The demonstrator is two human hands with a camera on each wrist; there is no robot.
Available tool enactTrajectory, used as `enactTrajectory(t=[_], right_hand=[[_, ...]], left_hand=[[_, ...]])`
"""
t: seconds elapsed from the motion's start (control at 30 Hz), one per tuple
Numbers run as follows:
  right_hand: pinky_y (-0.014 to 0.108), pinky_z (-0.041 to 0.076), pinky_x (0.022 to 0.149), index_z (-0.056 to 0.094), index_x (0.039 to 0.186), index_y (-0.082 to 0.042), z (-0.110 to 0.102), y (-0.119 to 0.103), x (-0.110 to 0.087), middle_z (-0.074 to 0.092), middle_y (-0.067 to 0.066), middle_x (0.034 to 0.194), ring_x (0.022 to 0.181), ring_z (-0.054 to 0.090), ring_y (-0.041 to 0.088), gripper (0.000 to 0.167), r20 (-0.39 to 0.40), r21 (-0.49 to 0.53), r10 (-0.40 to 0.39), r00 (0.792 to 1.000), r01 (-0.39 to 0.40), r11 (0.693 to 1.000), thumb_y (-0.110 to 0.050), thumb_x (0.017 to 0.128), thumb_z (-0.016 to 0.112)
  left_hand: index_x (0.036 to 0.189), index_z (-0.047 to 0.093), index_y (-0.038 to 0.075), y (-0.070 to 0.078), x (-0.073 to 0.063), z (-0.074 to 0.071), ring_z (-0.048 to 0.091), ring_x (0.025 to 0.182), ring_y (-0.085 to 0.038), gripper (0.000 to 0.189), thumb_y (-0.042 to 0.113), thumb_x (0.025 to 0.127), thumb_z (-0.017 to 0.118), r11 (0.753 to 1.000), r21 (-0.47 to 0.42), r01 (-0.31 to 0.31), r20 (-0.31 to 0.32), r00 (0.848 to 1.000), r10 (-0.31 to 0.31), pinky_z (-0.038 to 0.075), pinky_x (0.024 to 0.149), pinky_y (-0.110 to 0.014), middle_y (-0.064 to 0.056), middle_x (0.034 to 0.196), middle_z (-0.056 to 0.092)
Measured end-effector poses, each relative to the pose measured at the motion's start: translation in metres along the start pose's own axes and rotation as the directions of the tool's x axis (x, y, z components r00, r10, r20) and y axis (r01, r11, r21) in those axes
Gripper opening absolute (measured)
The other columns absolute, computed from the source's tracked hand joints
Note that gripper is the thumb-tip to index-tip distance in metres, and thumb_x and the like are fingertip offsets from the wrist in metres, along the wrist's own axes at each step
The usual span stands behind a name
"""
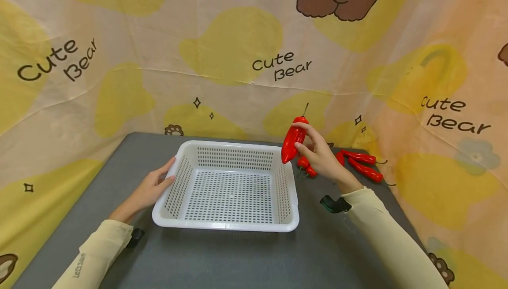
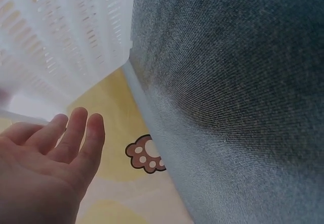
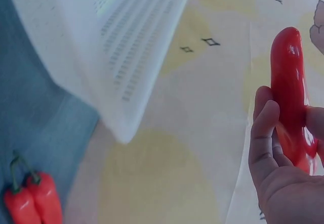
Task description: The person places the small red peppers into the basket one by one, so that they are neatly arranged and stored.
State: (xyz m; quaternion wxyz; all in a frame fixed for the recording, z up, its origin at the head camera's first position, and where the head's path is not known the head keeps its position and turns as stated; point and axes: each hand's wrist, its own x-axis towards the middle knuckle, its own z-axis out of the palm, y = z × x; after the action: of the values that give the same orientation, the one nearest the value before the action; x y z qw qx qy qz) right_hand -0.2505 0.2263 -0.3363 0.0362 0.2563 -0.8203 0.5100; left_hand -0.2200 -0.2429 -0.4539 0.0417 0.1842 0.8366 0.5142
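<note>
A white perforated plastic basket (image 1: 226, 226) stands on the grey table, its inside bare in the head view. My left hand (image 1: 152, 185) holds its left rim, thumb over the edge and fingers at the outer side; the left wrist view shows these fingers (image 2: 78, 133) beside the basket wall (image 2: 76, 32). Above and beyond the right rim, my right hand (image 1: 321, 154) grips a big red chili pepper (image 1: 293, 142) between thumb and fingers. Its tip slants down towards the basket, stem up. The right wrist view shows the glossy pepper (image 3: 289, 77) in the curled fingers.
Two small red peppers (image 1: 303, 162) lie just right of the basket, partly behind my right hand. Farther right are long red chili peppers (image 1: 365, 171) with green stems. A printed cloth (image 1: 222, 46) hangs behind the grey table (image 1: 222, 258) and along its sides.
</note>
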Motion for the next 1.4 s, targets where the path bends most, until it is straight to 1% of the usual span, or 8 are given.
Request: enactTrajectory(t=[0.2, 0.4, 0.63, 0.73, 0.87, 0.97, 1.23, 1.4], right_hand=[[0.025, 0.061, 0.071, 0.039, 0.149, -0.003, 0.011, -0.01, 0.015, 0.042, 0.023, 0.149, 0.084, 0.066, 0.042, 0.053, 0.028, 0.036, -0.031, 0.999, 0.03, 0.999, 0.005, 0.099, 0.056], [0.028, 0.061, 0.071, 0.037, 0.15, -0.002, 0.027, -0.017, 0.029, 0.04, 0.022, 0.152, 0.084, 0.066, 0.035, 0.054, 0.05, 0.103, -0.065, 0.997, 0.059, 0.993, 0.006, 0.099, 0.054], [0.026, 0.06, 0.069, 0.035, 0.151, -0.003, 0.051, -0.013, 0.042, 0.039, 0.024, 0.153, 0.084, 0.069, 0.032, 0.054, 0.087, 0.14, -0.086, 0.993, 0.073, 0.987, 0.004, 0.1, 0.053], [0.033, 0.062, 0.071, 0.035, 0.15, -0.005, 0.062, -0.009, 0.047, 0.041, 0.024, 0.151, 0.087, 0.069, 0.034, 0.054, 0.11, 0.136, -0.088, 0.99, 0.073, 0.988, 0.003, 0.1, 0.054], [0.05, 0.062, 0.075, 0.037, 0.151, -0.007, 0.079, -0.006, 0.051, 0.045, 0.023, 0.147, 0.088, 0.069, 0.04, 0.056, 0.149, 0.129, -0.047, 0.988, 0.028, 0.991, 0.002, 0.099, 0.056], [0.053, 0.06, 0.076, 0.037, 0.151, -0.008, 0.095, -0.006, 0.056, 0.046, 0.022, 0.146, 0.087, 0.068, 0.041, 0.056, 0.185, 0.126, -0.021, 0.982, -0.002, 0.992, 0.003, 0.099, 0.056], [0.033, 0.059, 0.079, 0.04, 0.149, -0.009, 0.139, -0.007, 0.07, 0.05, 0.021, 0.141, 0.096, 0.066, 0.032, 0.054, 0.287, 0.109, 0.023, 0.958, -0.056, 0.992, 0.002, 0.099, 0.057], [0.032, 0.061, 0.081, 0.043, 0.146, -0.01, 0.159, -0.005, 0.076, 0.05, 0.018, 0.141, 0.1, 0.066, 0.033, 0.051, 0.329, 0.098, 0.059, 0.942, -0.096, 0.991, 0.001, 0.099, 0.059]], left_hand=[[0.162, 0.009, 0.002, 0.0, 0.001, 0.001, 0.076, 0.086, -0.027, 0.065, 0.01, 0.107, 0.044, 1.0, -0.009, -0.012, -0.008, 1.0, 0.011, 0.063, 0.061, -0.03, -0.043, 0.144, 0.043], [0.162, 0.01, 0.003, 0.001, -0.001, 0.002, 0.075, 0.087, -0.032, 0.065, 0.009, 0.107, 0.044, 1.0, -0.013, -0.02, -0.011, 1.0, 0.02, 0.062, 0.06, -0.029, -0.044, 0.146, 0.041], [0.162, 0.01, 0.003, -0.001, -0.001, 0.001, 0.075, 0.086, -0.032, 0.065, 0.008, 0.107, 0.044, 0.999, -0.022, -0.023, -0.017, 1.0, 0.023, 0.062, 0.06, -0.029, -0.044, 0.145, 0.041], [0.162, 0.01, 0.003, -0.001, -0.001, 0.001, 0.075, 0.086, -0.033, 0.065, 0.008, 0.107, 0.044, 0.999, -0.026, -0.031, -0.019, 0.999, 0.03, 0.062, 0.061, -0.029, -0.044, 0.146, 0.041], [0.162, 0.01, 0.003, -0.001, 0.0, 0.001, 0.075, 0.085, -0.033, 0.065, 0.008, 0.107, 0.044, 0.999, -0.026, -0.03, -0.013, 0.999, 0.03, 0.063, 0.06, -0.03, -0.044, 0.145, 0.042], [0.162, 0.01, 0.003, -0.002, -0.001, 0.0, 0.076, 0.085, -0.033, 0.065, 0.008, 0.107, 0.045, 0.999, -0.02, -0.034, -0.018, 0.999, 0.033, 0.062, 0.059, -0.029, -0.045, 0.144, 0.042], [0.162, 0.01, 0.003, -0.003, 0.0, -0.001, 0.076, 0.083, -0.029, 0.065, 0.008, 0.107, 0.044, 0.999, -0.013, -0.038, -0.02, 0.999, 0.038, 0.062, 0.058, -0.03, -0.046, 0.14, 0.045], [0.162, 0.01, 0.003, -0.004, 0.0, 0.0, 0.076, 0.085, -0.033, 0.065, 0.007, 0.106, 0.045, 0.999, -0.01, -0.039, -0.017, 0.999, 0.038, 0.062, 0.059, -0.03, -0.046, 0.139, 0.046]])
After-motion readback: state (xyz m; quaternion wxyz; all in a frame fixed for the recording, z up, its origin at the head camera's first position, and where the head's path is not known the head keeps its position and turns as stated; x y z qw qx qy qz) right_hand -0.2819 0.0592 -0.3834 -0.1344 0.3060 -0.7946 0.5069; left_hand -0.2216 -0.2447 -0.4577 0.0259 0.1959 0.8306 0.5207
